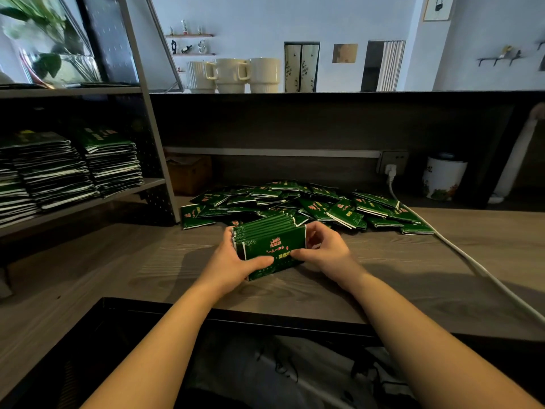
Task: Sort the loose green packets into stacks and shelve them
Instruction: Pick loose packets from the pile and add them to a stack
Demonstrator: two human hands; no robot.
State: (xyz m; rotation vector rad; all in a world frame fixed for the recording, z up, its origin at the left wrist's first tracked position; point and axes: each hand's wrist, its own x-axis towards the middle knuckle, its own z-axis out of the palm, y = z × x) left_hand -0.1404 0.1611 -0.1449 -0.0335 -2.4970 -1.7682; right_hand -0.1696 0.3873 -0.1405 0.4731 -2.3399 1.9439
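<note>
Hands both clamped on packet stack (269,247) on the near counter (413,278): left hand (233,261), right hand (323,249). Loose packets (309,205) just beyond; I see shelved stacks (70,166) far left.

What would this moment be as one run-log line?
left hand: grips packet stack | right hand: grips it | loose packets: unsorted

Packet heap (309,205) blocks rear; cable (472,261) crosses right.
</note>
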